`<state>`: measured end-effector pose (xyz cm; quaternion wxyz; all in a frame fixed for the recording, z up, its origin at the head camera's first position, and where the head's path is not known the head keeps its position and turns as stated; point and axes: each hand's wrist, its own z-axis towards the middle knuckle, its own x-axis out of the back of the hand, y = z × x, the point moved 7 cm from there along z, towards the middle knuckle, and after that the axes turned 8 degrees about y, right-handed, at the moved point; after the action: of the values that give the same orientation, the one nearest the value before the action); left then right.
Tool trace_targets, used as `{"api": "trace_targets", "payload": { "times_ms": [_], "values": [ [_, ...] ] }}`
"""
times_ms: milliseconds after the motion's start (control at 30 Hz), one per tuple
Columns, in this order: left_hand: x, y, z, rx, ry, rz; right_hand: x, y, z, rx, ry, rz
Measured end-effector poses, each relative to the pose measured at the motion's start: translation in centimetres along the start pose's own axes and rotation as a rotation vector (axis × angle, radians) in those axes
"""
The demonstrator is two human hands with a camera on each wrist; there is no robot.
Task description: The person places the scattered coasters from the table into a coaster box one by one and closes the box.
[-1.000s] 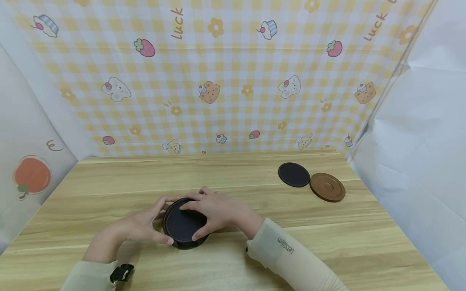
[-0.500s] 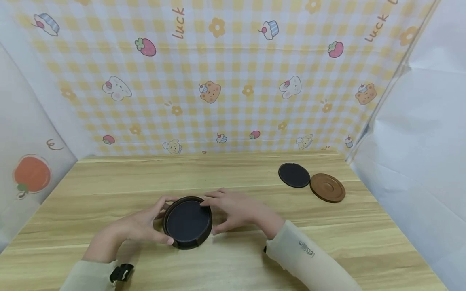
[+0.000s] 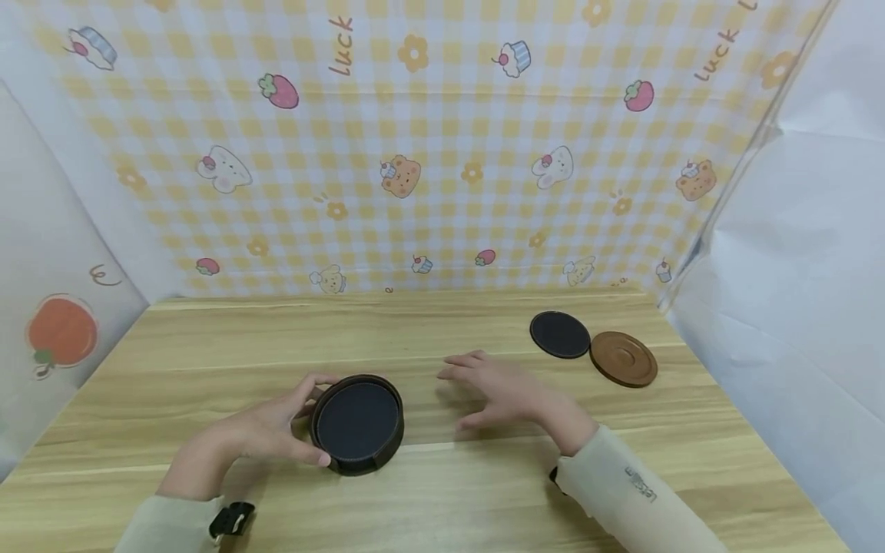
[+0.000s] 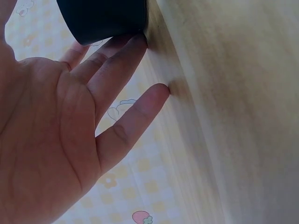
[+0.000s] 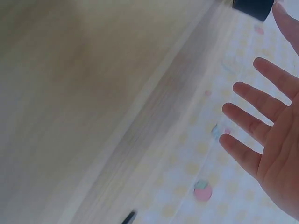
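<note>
A round black coaster holder point(image 3: 356, 457) stands on the table, a black coaster point(image 3: 359, 420) lying inside its rim. My left hand point(image 3: 273, 426) grips its left side, thumb at the front and fingers round the back. In the left wrist view, fingertips touch the lower wall of the holder point(image 4: 105, 18), while the little finger point(image 4: 135, 121) stands apart from it. My right hand point(image 3: 508, 395) is over the table to the right of the holder, holding nothing. Its fingers are spread in the right wrist view, where part of the holder point(image 5: 253, 7) shows at the top.
At the back right, another black coaster point(image 3: 560, 334) lies flat beside a brown round coaster point(image 3: 623, 359) with a ringed centre. Behind the wooden table point(image 3: 442, 507) hangs a yellow checked cloth point(image 3: 442, 130); a white sheet point(image 3: 795, 269) closes the right side.
My right hand has come off the coaster in the holder and moved right, away from it. My left hand and the holder have stayed in place.
</note>
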<state>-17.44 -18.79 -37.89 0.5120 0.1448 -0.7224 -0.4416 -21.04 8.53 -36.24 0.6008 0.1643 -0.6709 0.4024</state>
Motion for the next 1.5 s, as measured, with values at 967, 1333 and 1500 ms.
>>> {"api": "trace_targets", "payload": {
  "times_ms": [967, 1333, 1500],
  "values": [
    [-0.1, 0.0, 0.0, 0.007, 0.006, 0.0, 5.7, 13.0, -7.8, -0.284, 0.137, -0.017],
    [-0.2, 0.1, 0.3, 0.006, -0.006, -0.007, 5.8, 16.2, -8.0, -0.344, 0.134, -0.048],
    [-0.1, 0.0, 0.1, 0.01, -0.001, 0.005, 5.7, 17.3, -7.8, -0.388, 0.141, -0.083]
  ]
}}
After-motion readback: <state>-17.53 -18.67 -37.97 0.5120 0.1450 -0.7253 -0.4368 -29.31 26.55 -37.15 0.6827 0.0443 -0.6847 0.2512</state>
